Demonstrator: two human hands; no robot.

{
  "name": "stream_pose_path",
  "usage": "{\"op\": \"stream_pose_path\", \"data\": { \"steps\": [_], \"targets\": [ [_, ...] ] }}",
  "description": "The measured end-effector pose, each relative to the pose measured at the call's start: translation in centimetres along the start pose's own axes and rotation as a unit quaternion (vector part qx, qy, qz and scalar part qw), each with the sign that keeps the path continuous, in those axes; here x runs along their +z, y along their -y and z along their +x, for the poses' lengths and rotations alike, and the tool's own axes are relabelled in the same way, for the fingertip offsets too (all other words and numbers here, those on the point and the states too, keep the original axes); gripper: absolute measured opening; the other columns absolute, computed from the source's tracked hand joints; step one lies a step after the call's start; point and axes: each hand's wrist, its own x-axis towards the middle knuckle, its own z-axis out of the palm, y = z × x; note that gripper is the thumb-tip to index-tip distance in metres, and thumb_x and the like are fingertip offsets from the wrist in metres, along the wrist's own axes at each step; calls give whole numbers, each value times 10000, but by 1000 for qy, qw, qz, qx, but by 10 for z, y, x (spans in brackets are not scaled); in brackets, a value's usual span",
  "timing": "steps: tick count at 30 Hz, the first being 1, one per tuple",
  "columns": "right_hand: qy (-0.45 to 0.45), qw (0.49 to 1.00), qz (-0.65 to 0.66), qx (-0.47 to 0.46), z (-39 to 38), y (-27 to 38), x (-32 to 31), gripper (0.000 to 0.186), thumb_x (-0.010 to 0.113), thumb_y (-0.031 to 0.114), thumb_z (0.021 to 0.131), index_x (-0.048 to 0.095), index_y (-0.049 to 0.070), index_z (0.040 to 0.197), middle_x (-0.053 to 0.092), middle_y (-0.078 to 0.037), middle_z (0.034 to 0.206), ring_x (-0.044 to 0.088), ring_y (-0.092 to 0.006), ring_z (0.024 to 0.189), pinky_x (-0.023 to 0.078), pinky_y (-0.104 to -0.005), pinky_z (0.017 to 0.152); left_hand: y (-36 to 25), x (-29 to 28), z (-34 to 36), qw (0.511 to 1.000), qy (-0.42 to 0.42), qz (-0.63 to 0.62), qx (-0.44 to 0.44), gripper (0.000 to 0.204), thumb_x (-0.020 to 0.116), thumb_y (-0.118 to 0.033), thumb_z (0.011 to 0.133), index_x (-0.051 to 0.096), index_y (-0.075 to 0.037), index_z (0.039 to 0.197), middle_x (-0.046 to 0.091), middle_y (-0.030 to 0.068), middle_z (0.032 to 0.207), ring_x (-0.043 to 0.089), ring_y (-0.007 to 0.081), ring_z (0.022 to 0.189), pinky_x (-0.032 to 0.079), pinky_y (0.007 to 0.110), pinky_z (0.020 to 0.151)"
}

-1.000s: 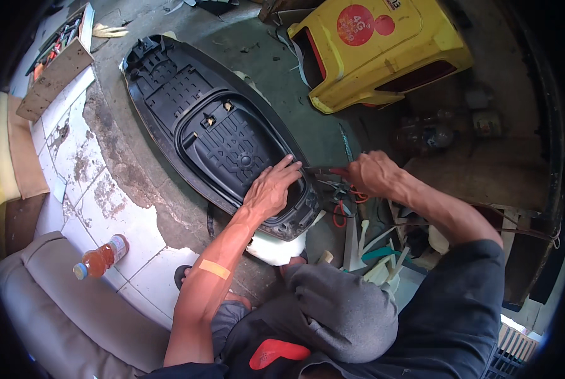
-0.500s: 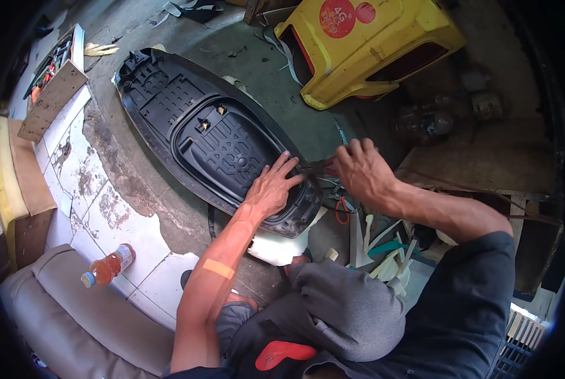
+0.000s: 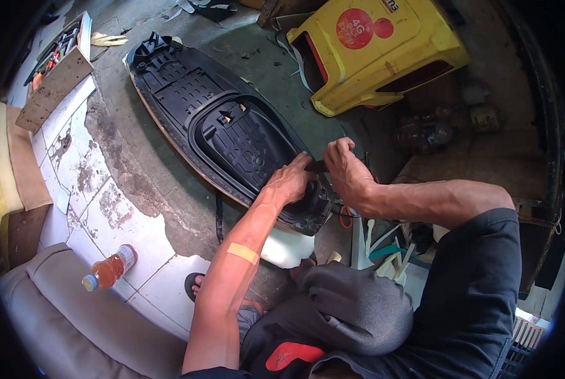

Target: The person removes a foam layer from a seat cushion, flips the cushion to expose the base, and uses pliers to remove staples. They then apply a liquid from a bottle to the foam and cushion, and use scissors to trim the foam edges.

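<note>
Black motorcycle seat lies underside up on floor, mid-scene, slanting far left to near right. Left hand rests on seat's near right end; fingers close together, whether gripping cannot tell. Right hand just right of it, at seat's edge, fingers curled tight on dark narrow object, kind unclear. White foam beside seat's near end. Yellow plastic stool tipped over, far right. Bottle of orange liquid on white tiles, near left.
</note>
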Motion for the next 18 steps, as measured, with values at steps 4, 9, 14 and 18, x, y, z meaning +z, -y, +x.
{"op": "stream_pose_path", "data": {
  "steps": [4,9,14,18],
  "targets": [
    [24,998,-37,-41,3,-4,-2,406,572,286,945,706,105,1283,577,-149,1172,474,-320,1060,350,-512,868,6,-6,2,999,35,-21,-8,409,595,-115,952,646,-183,1352,459,79,1518,518,354,1357,453,427,1124],
    [13,998,-41,-52,11,-3,-12,387,585,296,920,745,107,1217,577,-151,1176,475,-310,1089,348,-493,891,10,-4,2,991,4,-111,-74,460,605,-267,996,527,-155,1436,507,104,1480,528,370,1333,459,462,1095],
    [-33,997,-46,-44,30,10,-13,322,584,267,914,747,83,1121,606,-123,1050,510,-281,970,368,-465,803,5,-4,11,980,9,-166,-113,506,579,-74,954,519,-181,1444,555,79,1458,537,334,1345,465,437,1102],
    [-57,998,21,26,66,44,13,283,593,234,895,735,53,1059,616,-84,881,535,-241,785,376,-397,619,5,7,25,982,33,-158,-102,551,587,-61,952,495,-207,1475,560,82,1467,523,314,1371,466,427,1113]
  ]
}}
